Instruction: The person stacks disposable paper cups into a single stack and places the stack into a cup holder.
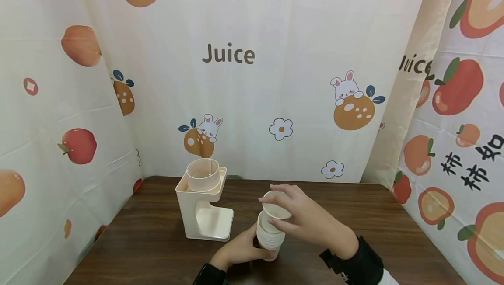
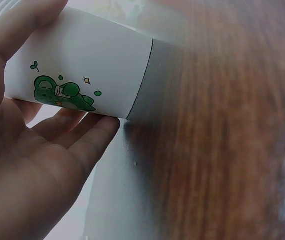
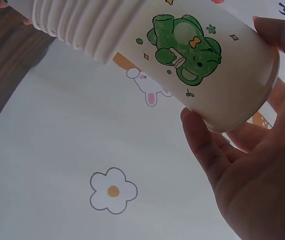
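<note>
A stack of several white paper cups [image 1: 271,240] stands upright on the brown table. My left hand [image 1: 243,248] grips the stack low down, thumb on one side and fingers on the other. In the left wrist view, the bottom cup [image 2: 102,55] shows a green cartoon animal and its base by the tabletop. With thumb and fingers about the rim, my right hand [image 1: 305,217] holds the top paper cup [image 1: 268,220]. That cup is partly raised from the stack, and its green bear print [image 3: 188,50] shows in the right wrist view.
To the left of the cups stands a cream plastic stand [image 1: 193,217] with a flat lower base. A round cream container [image 1: 202,183] sits in its top. Curtains [image 1: 275,79] printed with fruit and rabbits hang behind and beside the wooden table [image 1: 138,241].
</note>
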{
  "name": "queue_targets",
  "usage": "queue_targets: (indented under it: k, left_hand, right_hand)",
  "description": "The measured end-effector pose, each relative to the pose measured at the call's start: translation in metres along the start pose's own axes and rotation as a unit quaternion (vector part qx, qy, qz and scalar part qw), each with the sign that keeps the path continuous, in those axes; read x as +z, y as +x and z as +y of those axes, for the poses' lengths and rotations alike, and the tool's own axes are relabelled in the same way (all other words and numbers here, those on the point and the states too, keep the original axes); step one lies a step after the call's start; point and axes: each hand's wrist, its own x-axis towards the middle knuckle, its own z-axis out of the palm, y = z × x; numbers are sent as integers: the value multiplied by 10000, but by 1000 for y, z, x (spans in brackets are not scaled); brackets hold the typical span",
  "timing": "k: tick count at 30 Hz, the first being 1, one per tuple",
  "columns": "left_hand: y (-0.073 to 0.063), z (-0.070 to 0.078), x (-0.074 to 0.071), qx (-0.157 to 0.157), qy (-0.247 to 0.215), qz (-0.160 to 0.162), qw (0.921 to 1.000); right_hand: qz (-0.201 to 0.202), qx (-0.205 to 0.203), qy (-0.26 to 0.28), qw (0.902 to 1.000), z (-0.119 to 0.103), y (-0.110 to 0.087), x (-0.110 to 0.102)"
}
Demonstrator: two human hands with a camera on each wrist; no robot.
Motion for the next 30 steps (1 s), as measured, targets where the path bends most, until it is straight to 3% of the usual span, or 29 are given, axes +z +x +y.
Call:
queue_targets:
  k: [30]
  left_hand:
    - [-1, 0, 1, 61, 84, -52, 9999]
  right_hand:
    - [-743, 369, 498, 9953, 15, -13, 34]
